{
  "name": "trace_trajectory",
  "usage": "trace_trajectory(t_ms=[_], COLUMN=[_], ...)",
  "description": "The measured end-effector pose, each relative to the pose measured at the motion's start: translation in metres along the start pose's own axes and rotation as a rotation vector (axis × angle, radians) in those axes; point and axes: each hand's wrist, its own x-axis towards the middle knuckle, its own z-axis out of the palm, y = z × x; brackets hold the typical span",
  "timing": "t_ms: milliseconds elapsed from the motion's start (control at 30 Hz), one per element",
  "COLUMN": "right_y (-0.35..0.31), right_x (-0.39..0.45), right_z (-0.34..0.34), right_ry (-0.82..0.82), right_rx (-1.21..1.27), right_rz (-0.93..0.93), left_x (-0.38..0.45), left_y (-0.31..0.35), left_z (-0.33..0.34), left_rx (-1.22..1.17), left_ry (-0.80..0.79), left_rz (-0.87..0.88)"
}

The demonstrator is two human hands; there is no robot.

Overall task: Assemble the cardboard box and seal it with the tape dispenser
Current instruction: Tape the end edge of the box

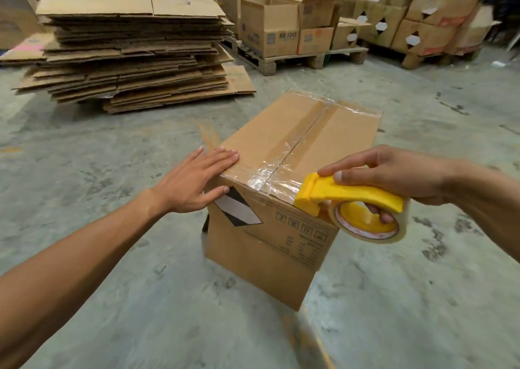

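Cardboard box sitting closed, flaps taped; left hand pressing flat on it; right hand gripping tape dispenser at near edge.

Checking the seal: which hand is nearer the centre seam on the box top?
Right. The right hand holds the dispenser at the near edge just right of the seam. The left hand lies flat on the box at its left corner.
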Motion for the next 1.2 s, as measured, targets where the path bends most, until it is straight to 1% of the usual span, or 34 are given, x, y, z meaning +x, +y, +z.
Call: trace_trajectory(t_ms=[133, 233, 300, 367, 400, 467, 633, 833, 1033, 1067, 1133, 1200], right_y=[0.005, 0.005, 0.003, 0.000, -0.001, 0.000, 0.028, 0.091, 0.119, 0.123, 0.132, 0.143], right_x=[0.004, 0.007, 0.010, 0.013, 0.014, 0.013, -0.004, -0.054, -0.051, -0.048, -0.040, -0.028], right_z=[-0.003, -0.005, -0.006, -0.010, -0.011, -0.016, -0.025, -0.050, -0.047, -0.049, -0.052, -0.048], right_ry=[-0.014, -0.036, -0.039, -0.039, -0.048, -0.064, -0.077, -0.021, 0.039, 0.056, 0.034, -0.013], right_rx=[-0.029, -0.044, -0.071, -0.113, -0.133, -0.150, -0.045, 0.115, 0.245, 0.266, 0.313, 0.287], right_rz=[-0.004, 0.008, 0.016, 0.016, 0.014, 0.019, 0.035, 0.125, 0.134, 0.154, 0.232, 0.393], left_x=[0.008, 0.026, 0.041, 0.055, 0.058, 0.062, 0.063, 0.064, 0.064, 0.063, 0.063, 0.062], left_y=[0.028, 0.074, 0.104, 0.119, 0.121, 0.119, 0.117, 0.119, 0.124, 0.124, 0.127, 0.132], left_z=[-0.011, -0.015, -0.010, -0.003, -0.002, 0.002, 0.009, 0.014, 0.016, 0.015, 0.014, 0.016], left_rx=[0.130, 0.162, 0.171, 0.143, 0.136, 0.137, 0.156, 0.174, 0.173, 0.173, 0.177, 0.189], left_ry=[-0.032, -0.044, -0.089, -0.149, -0.157, -0.119, -0.086, -0.069, -0.077, -0.080, -0.089, -0.103], left_rz=[-0.031, 0.107, 0.196, 0.219, 0.221, 0.244, 0.284, 0.275, 0.269, 0.266, 0.269, 0.282])
